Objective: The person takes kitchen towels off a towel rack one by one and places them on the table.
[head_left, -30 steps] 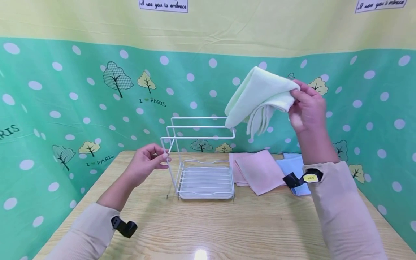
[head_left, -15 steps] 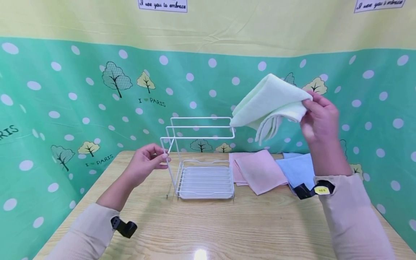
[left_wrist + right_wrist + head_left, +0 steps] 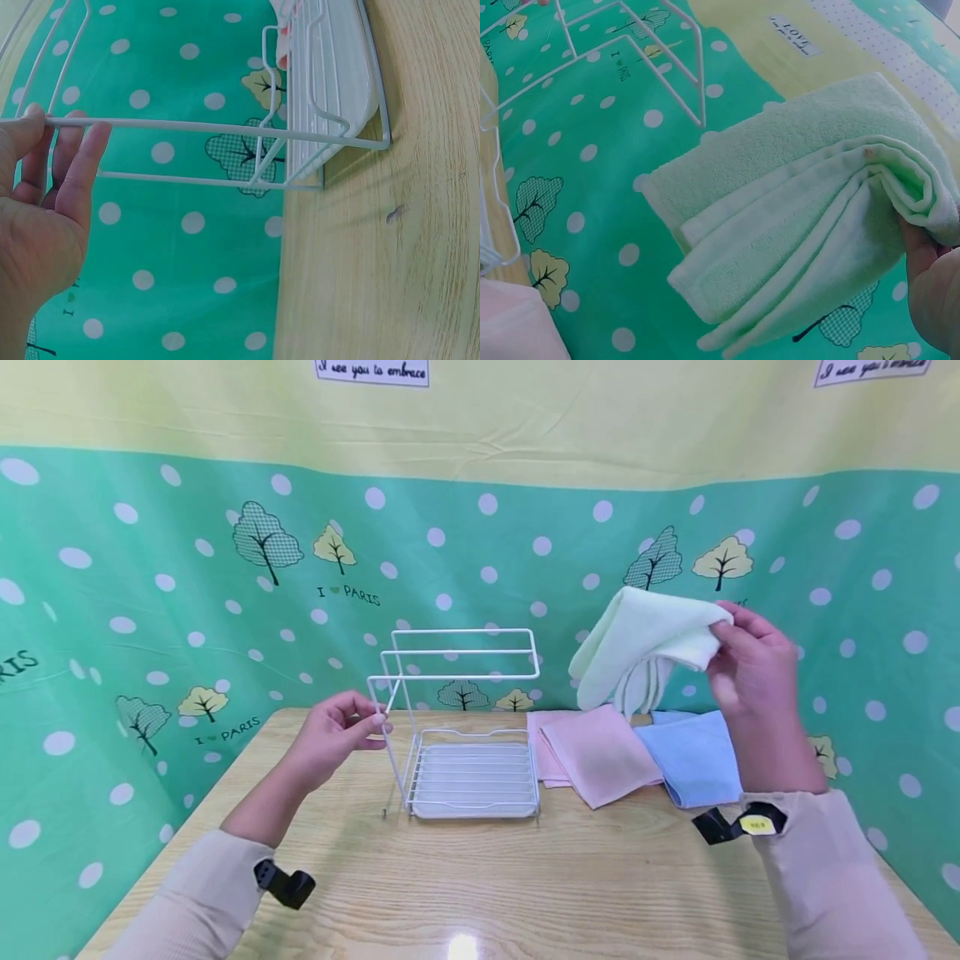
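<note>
A white wire rack point(image 3: 472, 677) with several bare top rails stands on the table. My left hand point(image 3: 341, 735) pinches the rack's left upright between thumb and fingers; the left wrist view shows this hand point(image 3: 56, 202) around the white bar point(image 3: 187, 126). To the right of the rack, in the air, my right hand point(image 3: 757, 664) grips a folded pale green towel point(image 3: 652, 627) by one end. In the right wrist view the towel point(image 3: 795, 195) droops in layered folds, clear of the rack's rails point(image 3: 701, 82); part of the hand point(image 3: 937, 300) is hidden behind it.
A pale tray point(image 3: 474, 781) sits in the rack's base. Pink cloths point(image 3: 600, 756) lie on the wooden table point(image 3: 480, 885) right of the rack, and a blue cloth point(image 3: 693, 756) lies farther right. A green dotted curtain point(image 3: 187, 635) hangs behind.
My right hand has carried the green towel right and down, away from the rack's top rails. The left hand keeps its grip, and the rack stays in place.
</note>
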Demonstrator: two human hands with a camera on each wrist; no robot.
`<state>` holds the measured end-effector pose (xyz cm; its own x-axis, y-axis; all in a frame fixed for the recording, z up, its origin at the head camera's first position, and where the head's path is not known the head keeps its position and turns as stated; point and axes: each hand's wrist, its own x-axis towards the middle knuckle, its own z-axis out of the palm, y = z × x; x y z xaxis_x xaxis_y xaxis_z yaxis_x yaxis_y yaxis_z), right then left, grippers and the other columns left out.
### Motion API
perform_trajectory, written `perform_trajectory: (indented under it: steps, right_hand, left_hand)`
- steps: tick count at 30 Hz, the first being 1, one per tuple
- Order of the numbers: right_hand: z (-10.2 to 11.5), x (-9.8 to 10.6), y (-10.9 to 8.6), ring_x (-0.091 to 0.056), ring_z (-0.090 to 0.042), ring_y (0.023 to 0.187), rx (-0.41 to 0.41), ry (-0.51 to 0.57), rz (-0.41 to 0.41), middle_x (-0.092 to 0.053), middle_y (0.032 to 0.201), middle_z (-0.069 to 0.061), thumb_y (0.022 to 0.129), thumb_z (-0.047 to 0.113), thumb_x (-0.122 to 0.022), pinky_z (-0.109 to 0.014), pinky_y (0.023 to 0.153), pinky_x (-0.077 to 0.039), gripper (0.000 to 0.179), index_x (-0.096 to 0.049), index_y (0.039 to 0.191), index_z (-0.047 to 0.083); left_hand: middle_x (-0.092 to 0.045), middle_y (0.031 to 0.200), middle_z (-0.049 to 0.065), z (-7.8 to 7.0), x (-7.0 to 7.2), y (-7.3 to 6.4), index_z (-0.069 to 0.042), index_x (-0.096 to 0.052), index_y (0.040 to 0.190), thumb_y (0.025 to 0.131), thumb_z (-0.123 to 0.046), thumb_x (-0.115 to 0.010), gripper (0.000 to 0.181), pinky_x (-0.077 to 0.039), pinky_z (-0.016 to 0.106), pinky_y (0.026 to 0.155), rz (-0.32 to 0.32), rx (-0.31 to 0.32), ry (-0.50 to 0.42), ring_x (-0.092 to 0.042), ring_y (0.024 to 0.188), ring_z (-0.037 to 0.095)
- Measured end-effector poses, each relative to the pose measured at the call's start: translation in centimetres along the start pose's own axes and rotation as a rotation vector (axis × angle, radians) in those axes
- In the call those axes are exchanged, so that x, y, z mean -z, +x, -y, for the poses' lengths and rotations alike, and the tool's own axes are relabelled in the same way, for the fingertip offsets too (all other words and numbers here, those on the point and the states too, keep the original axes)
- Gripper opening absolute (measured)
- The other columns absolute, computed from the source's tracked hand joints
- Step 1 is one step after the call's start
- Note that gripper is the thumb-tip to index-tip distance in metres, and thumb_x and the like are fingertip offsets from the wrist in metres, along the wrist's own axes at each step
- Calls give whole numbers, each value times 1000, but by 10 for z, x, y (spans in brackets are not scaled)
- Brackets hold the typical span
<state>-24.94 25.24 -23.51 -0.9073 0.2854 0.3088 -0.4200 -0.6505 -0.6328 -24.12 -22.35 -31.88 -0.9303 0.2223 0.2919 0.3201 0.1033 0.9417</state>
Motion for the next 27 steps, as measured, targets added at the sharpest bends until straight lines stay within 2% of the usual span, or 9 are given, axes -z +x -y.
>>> perform_trajectory:
  steps: [3, 12, 19, 25, 27]
  right_hand:
    - [-4, 6, -4, -54, -27, 110, -10, -29, 2, -52, 123, -11, 84, -14, -66, -33, 85, -59, 24, -67, 108, -9]
    - [-14, 22, -17, -57, -24, 105, -59, -101, -8, -54, 121, -11, 84, -10, -69, -30, 82, -59, 23, -69, 107, -5]
    - [-24, 38, -31, -56, -22, 109, -127, -48, -8, -47, 128, -9, 87, -14, -62, -30, 89, -56, 22, -68, 108, -6]
    - [-36, 50, -45, -64, -19, 100, -189, -40, -7, -60, 115, -9, 87, -14, -62, -30, 87, -56, 22, -70, 105, -4]
    - [-40, 54, -50, -64, -18, 101, -218, -49, -12, -60, 115, -8, 88, -13, -62, -30, 89, -55, 22, -70, 105, -2]
  left_hand:
    - [-67, 97, 3, 0, 0, 0, -4, -60, 94, 95, 2, -60, 6, -60, 41, 79, -1, 0, -3, -69, 88, 19]
    - [-67, 97, 4, 2, 1, 1, -3, -60, 94, 95, 0, -60, 3, -61, 41, 79, -1, 3, 6, -69, 88, 18]
    - [-67, 97, 5, 2, 1, 0, 1, -58, 96, 95, -1, -60, 3, -60, 41, 79, -2, 5, 8, -68, 88, 17]
    - [-66, 99, 5, 3, 2, 0, 5, -56, 99, 96, -6, -62, 13, -60, 41, 79, -1, 10, 19, -69, 90, 19]
    - [-66, 99, 5, 3, 2, 1, 6, -55, 100, 96, -6, -62, 14, -60, 40, 79, -1, 13, 21, -69, 90, 18]
